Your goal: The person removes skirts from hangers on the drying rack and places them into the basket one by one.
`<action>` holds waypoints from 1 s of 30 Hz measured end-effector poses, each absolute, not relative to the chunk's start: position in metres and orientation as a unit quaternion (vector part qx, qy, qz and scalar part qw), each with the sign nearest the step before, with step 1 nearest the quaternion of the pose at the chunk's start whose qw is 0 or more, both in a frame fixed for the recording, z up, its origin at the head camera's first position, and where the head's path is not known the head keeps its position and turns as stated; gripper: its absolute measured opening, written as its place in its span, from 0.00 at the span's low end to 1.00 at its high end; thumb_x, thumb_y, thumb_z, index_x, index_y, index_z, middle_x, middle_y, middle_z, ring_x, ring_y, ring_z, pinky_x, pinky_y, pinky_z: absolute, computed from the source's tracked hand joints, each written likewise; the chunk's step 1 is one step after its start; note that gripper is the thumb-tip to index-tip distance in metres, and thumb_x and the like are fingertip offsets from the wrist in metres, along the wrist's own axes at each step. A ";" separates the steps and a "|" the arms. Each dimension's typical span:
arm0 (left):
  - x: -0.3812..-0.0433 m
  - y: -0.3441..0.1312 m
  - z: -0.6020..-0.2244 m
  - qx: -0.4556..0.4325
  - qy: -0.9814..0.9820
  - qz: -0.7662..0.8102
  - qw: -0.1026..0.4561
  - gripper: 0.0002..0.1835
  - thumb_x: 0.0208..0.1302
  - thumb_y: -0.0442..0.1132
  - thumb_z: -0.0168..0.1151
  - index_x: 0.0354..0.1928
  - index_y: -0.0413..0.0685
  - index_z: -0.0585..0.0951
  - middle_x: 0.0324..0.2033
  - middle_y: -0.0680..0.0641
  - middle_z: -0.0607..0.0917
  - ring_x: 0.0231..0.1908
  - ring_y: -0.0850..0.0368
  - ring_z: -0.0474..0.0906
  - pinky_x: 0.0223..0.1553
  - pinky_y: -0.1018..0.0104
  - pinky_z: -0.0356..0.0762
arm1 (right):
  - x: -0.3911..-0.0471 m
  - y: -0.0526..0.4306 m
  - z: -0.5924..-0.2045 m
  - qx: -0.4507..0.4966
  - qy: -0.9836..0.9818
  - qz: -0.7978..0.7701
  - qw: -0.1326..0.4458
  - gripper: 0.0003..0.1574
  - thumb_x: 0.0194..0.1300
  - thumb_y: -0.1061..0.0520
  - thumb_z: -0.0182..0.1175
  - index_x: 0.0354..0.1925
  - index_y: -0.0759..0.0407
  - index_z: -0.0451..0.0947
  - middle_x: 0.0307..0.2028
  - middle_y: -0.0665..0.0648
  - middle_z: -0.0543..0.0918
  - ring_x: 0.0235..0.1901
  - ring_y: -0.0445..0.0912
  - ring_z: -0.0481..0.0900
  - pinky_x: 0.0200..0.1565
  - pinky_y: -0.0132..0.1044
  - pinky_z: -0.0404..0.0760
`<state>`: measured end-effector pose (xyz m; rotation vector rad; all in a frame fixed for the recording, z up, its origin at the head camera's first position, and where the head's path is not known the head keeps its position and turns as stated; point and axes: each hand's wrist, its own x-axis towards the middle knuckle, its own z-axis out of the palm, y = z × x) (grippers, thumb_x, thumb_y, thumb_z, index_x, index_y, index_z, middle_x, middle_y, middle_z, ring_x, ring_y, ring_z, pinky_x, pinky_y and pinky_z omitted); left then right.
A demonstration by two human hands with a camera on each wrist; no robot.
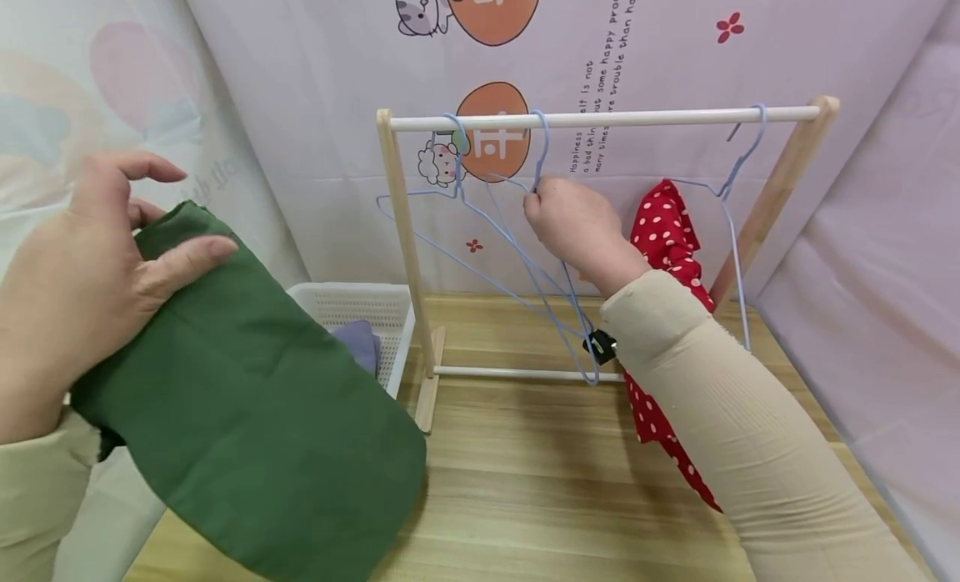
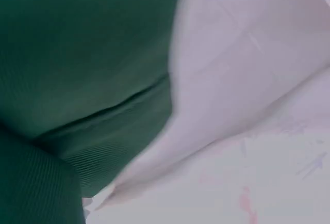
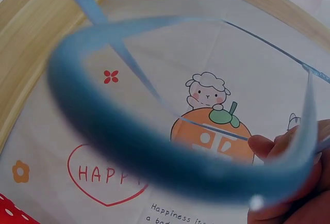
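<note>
My left hand (image 1: 82, 273) holds a piece of green cloth (image 1: 277, 398) by its upper end, thumb in front and fingers mostly behind it. The same green cloth (image 2: 87, 48) fills much of the left wrist view, where no fingers show. At the rack, my right hand (image 1: 577, 223) grips a blue wire hanger (image 1: 543, 140) just below its hook, which is still over the white bar (image 1: 637, 117). In the right wrist view the hanger (image 3: 170, 152) looms blurred in front of the right hand (image 3: 294, 188).
Another blue hanger (image 1: 459, 165) hangs at the left of the bar, and a third hanger (image 1: 731, 182) at the right. Red polka-dot cloth (image 1: 660, 219) hangs there, partly behind my right arm. A white basket (image 1: 360, 294) with purple cloth (image 1: 362, 344) stands left on the wooden table (image 1: 525, 482).
</note>
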<state>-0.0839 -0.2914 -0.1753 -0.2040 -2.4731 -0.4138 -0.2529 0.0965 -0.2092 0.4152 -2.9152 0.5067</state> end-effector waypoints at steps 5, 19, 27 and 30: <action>-0.095 -0.309 -0.165 -0.015 -0.969 -0.192 0.154 0.48 0.62 0.56 0.76 0.76 0.47 0.62 0.55 0.23 0.78 0.49 0.34 0.76 0.40 0.73 0.63 | -0.256 0.096 -0.210 0.135 -0.974 0.167 0.076 0.24 0.82 0.46 0.35 0.41 0.57 0.73 0.34 0.60 0.79 0.37 0.56 0.78 0.40 0.49 0.78; -0.092 -0.342 -0.171 -0.116 -0.941 -0.193 0.254 0.08 0.80 0.37 0.57 0.43 0.38 0.77 0.16 0.54 0.68 0.15 0.65 0.67 0.21 0.73 0.63 | -0.258 0.095 -0.211 0.131 -0.974 0.167 0.072 0.25 0.82 0.45 0.35 0.42 0.57 0.73 0.34 0.60 0.78 0.37 0.56 0.78 0.40 0.49 0.77; -0.094 -0.341 -0.163 -0.139 -0.926 -0.111 0.333 0.16 0.84 0.36 0.45 0.53 0.26 0.74 0.21 0.44 0.66 0.20 0.75 0.58 0.26 0.73 0.58 | -0.258 0.096 -0.210 0.130 -0.975 0.166 0.066 0.25 0.82 0.45 0.36 0.44 0.58 0.74 0.36 0.60 0.79 0.38 0.56 0.79 0.41 0.49 0.78; -0.097 -0.344 -0.162 -0.123 -0.915 -0.126 0.363 0.19 0.84 0.37 0.45 0.55 0.22 0.74 0.22 0.49 0.70 0.20 0.80 0.56 0.24 0.74 0.56 | -0.258 0.096 -0.211 0.133 -0.975 0.164 0.068 0.25 0.82 0.45 0.36 0.44 0.58 0.74 0.36 0.60 0.79 0.37 0.55 0.79 0.40 0.49 0.78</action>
